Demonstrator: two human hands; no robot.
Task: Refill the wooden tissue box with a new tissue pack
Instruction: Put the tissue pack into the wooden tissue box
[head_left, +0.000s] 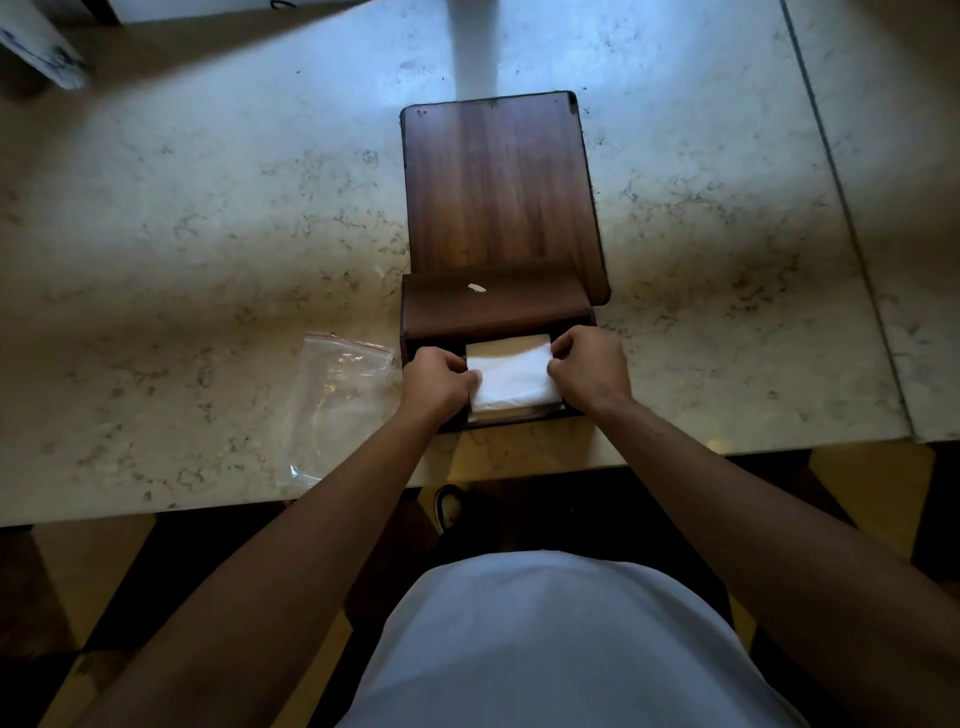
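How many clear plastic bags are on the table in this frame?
1. A clear zip bag with a red seal strip lies empty on the marble table, left of the wooden tissue box beside the left hand. None visible elsewhere.

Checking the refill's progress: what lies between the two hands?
In the head view, the white tissue stack lies between the left hand and right hand, inside the open wooden tissue box.
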